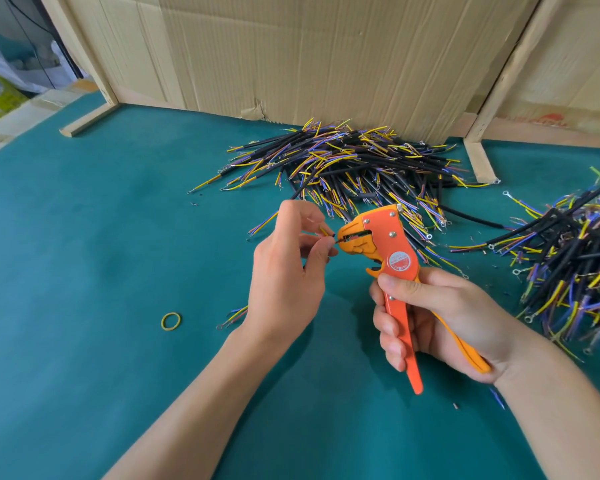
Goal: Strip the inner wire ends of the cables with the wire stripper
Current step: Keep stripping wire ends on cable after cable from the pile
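Cables lie in a big heap (354, 168) against the cardboard wall (291, 53) at the back of the green surface (101, 220), with a second heap (568, 265) at the right edge, well apart from the first. Lower down, the right hand (440, 320) grips the orange wire stripper (392, 258) with its fingers wrapped around the handles, the head pointing left. Just beside that head, the left hand (284, 282) pinches one cable (327, 233) between its fingertips, holding a thin inner wire end in the stripper's mouth. A yellow rubber band (171, 321) lies on the surface left of the left wrist.
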